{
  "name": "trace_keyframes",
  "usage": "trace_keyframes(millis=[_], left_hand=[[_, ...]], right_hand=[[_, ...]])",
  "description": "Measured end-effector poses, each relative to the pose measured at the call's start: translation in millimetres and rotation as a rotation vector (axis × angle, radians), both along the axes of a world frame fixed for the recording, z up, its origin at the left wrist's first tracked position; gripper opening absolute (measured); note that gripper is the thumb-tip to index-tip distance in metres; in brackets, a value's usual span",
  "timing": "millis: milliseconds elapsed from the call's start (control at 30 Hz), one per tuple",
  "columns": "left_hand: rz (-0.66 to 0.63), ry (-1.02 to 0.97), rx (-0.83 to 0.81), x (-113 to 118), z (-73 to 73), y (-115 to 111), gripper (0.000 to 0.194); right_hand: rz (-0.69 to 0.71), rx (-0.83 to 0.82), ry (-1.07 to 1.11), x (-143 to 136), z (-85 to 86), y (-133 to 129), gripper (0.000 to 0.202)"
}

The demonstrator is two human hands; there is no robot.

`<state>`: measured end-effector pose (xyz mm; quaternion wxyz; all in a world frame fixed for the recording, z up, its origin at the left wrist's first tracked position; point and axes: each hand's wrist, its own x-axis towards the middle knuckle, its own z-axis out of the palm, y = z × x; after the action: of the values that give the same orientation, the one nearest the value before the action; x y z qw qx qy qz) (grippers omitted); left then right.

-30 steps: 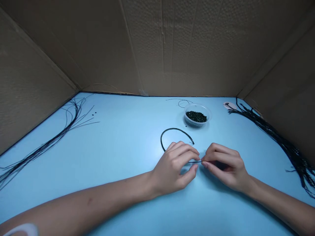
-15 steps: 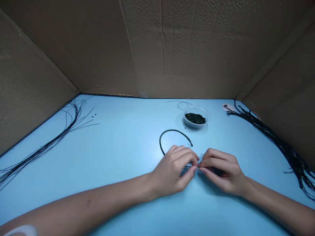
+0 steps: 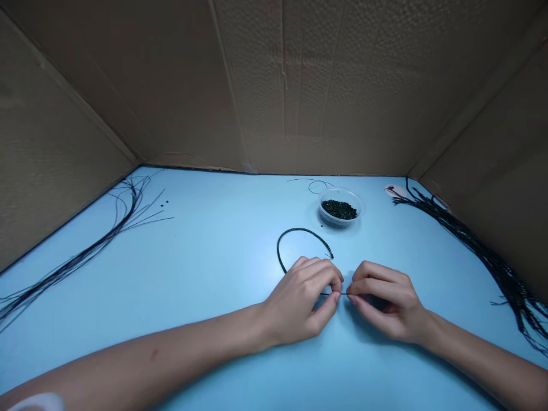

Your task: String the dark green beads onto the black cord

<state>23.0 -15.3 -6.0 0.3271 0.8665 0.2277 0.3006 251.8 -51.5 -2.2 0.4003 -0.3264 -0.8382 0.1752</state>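
Note:
A dark beaded strand (image 3: 295, 230) curves on the blue table from a thin tip near the middle round to behind my left hand (image 3: 306, 297). Thumb and forefinger of that hand pinch a thin black cord, which shows as a short line inside the grip. The same cord crosses a small gap to my right hand (image 3: 385, 297), whose thumb and fingertips are pressed together on it. Any bead between the fingertips is too small to make out. Beyond the hands stands a clear round tub (image 3: 338, 220) holding small dark beads (image 3: 339, 209).
Loose black cords (image 3: 92, 245) lie along the left side, with two dark specks nearby. A bundle of dark beaded strands (image 3: 479, 245) runs down the right side beside a whitish disc (image 3: 395, 190). Cardboard walls (image 3: 274, 91) enclose the table (image 3: 205, 228). A thin cord curls behind the tub.
The hands have drawn slightly apart, so a short length of cord now shows between their fingertips. The whole view has shifted a little.

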Motion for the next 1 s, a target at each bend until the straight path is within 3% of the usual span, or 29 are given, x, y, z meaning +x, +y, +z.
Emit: trace_keyframes(millis=[333,433,500,567,700,833,1000], left_hand=[[-0.016,0.026,-0.008,-1.1,0.1,0.8,0.006],[-0.013,0.034,0.004,-0.9,-0.8,0.5,0.006],[-0.008,0.028,-0.001,-0.7,-1.2,0.5,0.007],[-0.004,0.016,-0.005,-0.7,-1.5,0.5,0.009],[0.002,0.007,0.004,-0.9,-2.2,0.4,0.010],[0.005,0.005,0.007,-0.7,-3.9,0.2,0.010],[0.010,0.007,0.012,0.3,-5.2,0.0,0.010]], right_hand=[[0.041,-0.018,-0.021,-3.6,-2.2,1.9,0.015],[0.049,-0.072,0.028,0.7,7.1,12.1,0.012],[-0.036,-0.063,0.032,8.2,19.9,29.2,0.012],[-0.209,-0.001,-0.077,17.8,35.6,55.2,0.010],[-0.567,0.122,-0.725,31.2,58.4,117.6,0.016],[-0.565,0.079,-0.908,25.3,55.8,161.0,0.012],[-0.503,0.042,-1.032,12.3,46.4,177.8,0.015]])
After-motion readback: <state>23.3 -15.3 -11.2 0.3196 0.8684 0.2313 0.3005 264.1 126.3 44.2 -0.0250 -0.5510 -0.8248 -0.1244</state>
